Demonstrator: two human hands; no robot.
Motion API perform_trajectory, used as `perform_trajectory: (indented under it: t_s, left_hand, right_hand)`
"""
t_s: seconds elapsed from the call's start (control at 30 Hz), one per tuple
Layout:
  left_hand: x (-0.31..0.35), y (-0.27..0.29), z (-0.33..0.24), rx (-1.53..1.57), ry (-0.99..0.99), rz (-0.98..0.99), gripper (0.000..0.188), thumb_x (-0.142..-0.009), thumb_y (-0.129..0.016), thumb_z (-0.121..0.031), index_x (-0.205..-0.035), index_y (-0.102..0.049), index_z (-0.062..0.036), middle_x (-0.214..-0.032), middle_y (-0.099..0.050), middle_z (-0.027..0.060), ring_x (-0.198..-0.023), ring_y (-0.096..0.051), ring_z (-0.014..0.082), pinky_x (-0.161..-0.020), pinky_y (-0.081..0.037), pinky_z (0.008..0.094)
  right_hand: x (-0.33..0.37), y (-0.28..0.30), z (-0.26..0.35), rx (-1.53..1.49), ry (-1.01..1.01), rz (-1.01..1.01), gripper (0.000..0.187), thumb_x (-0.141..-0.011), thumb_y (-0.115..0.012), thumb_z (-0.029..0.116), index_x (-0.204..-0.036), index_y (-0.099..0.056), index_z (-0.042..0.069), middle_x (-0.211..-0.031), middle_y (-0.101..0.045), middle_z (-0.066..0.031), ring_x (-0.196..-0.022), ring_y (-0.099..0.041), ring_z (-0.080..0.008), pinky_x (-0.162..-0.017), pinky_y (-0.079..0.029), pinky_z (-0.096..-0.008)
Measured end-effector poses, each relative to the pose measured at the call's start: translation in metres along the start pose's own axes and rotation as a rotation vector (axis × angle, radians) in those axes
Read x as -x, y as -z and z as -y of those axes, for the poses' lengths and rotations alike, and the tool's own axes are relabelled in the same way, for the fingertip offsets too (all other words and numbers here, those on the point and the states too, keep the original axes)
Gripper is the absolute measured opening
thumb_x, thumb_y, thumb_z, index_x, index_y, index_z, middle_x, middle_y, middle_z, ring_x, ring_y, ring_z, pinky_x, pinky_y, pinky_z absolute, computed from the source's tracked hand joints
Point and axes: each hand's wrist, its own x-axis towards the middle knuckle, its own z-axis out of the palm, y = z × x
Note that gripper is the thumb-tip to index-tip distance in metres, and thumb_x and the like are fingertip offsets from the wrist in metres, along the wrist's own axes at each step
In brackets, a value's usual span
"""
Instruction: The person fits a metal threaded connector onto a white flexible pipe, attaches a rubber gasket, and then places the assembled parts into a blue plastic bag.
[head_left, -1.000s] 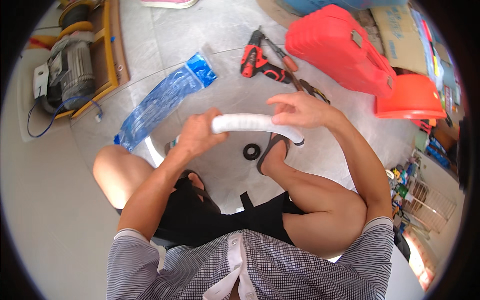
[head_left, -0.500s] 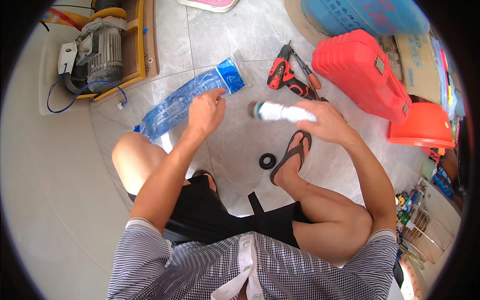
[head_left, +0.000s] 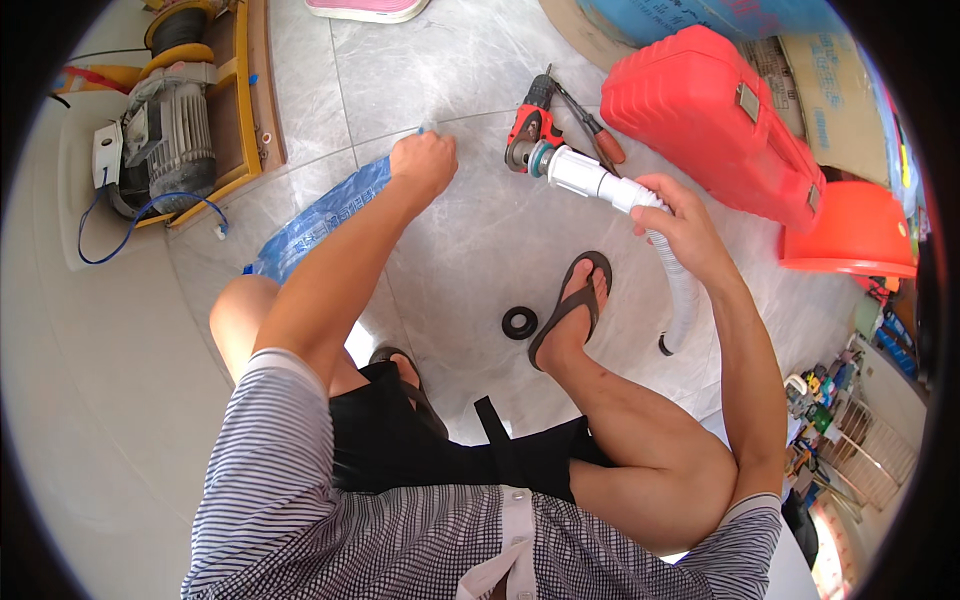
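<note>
In my right hand is a white drain pipe, its corrugated hose hanging from below my fingers toward the floor. The pipe's far end has a teal ring and a metal-coloured fitting, which overlaps the red and black cordless drill in view. My left hand is closed round the upper end of a blue and clear plastic bag; that end is mostly hidden by the hand. A black rubber ring lies on the floor beside my sandalled foot.
A screwdriver lies by the drill. Behind it stand a red tool case and a red basin. At the left is a motor on a yellow frame with a blue cable. A blue drum stands at the far right.
My left hand has closed on the bag's upper end, which lay in plain sight before. My right hand has turned the pipe, and its corrugated hose now shows hanging down.
</note>
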Motion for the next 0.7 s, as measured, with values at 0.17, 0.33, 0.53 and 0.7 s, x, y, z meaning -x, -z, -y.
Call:
perform_trajectory:
  t_s: [0.17,0.33,0.53,0.7]
  left_hand:
    - [0.054,0.039,0.012,0.237,0.065,-0.067,0.022,-0.09,-0.057,-0.012,-0.11,-0.063,-0.0057,-0.091,-0.073,0.0192,-0.089,-0.07,0.0416,-0.077,-0.056,0.0509]
    - [0.106,0.07,0.029,0.738,0.05,-0.233,0.036,-0.092,-0.057,-0.013,-0.125,-0.05,-0.0018,-0.078,-0.069,0.0183,-0.076,-0.069,0.0359,-0.074,-0.054,0.0477]
    - [0.116,0.054,0.029,1.497,0.256,-0.114,0.022,-0.095,-0.066,-0.017,-0.112,-0.066,-0.002,-0.082,-0.069,0.0009,-0.076,-0.064,0.0114,-0.068,-0.055,0.0305]
    - [0.121,0.058,0.015,1.608,0.219,-0.094,0.008,-0.095,-0.068,-0.008,-0.101,-0.072,-0.0047,-0.089,-0.07,0.0012,-0.078,-0.066,0.0106,-0.07,-0.058,0.0298]
  right_hand:
    - [0.001,0.003,0.028,-0.152,-0.073,0.117,0.037,-0.089,-0.062,0.016,-0.122,-0.059,0.002,-0.098,-0.061,-0.003,-0.08,-0.06,-0.0095,-0.073,-0.048,-0.026]
    - [-0.001,-0.005,0.053,-0.26,0.035,0.179,0.039,-0.087,-0.062,0.017,-0.123,-0.058,0.0,-0.098,-0.061,-0.0046,-0.08,-0.06,-0.0107,-0.073,-0.048,-0.0269]
    - [-0.006,-0.03,0.067,-0.404,0.095,0.287,0.043,-0.088,-0.062,0.016,-0.128,-0.057,-0.001,-0.1,-0.062,-0.0054,-0.082,-0.061,-0.012,-0.076,-0.048,-0.0272]
    - [-0.008,-0.037,0.055,-0.325,0.086,0.317,0.045,-0.088,-0.062,0.014,-0.13,-0.057,-0.001,-0.103,-0.063,-0.0059,-0.084,-0.062,-0.0122,-0.08,-0.048,-0.0268]
